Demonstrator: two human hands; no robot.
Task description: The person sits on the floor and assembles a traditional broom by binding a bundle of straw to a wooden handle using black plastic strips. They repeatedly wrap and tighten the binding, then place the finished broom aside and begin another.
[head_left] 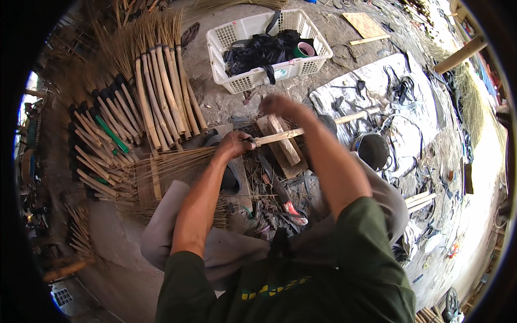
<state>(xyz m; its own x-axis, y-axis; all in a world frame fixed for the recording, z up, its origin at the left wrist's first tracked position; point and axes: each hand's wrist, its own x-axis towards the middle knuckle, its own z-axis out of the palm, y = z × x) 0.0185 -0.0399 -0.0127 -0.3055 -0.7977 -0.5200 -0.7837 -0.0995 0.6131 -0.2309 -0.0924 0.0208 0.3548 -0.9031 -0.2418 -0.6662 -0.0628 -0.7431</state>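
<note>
My left hand (234,144) is closed around the neck of a broom where the pale wooden handle (307,128) meets the brown straw bristles (172,167). The handle lies across a wooden block (284,146) on the ground and points right. My right hand (280,105) is raised above the block and is blurred; I cannot tell whether it holds something.
Finished brooms with wooden handles (161,97) lie in rows at the left. A white plastic basket (267,47) with black straps and a green tape roll stands behind the block. A grey sheet (377,86) with black straps lies at the right. A red-handled tool (291,207) lies by my knees.
</note>
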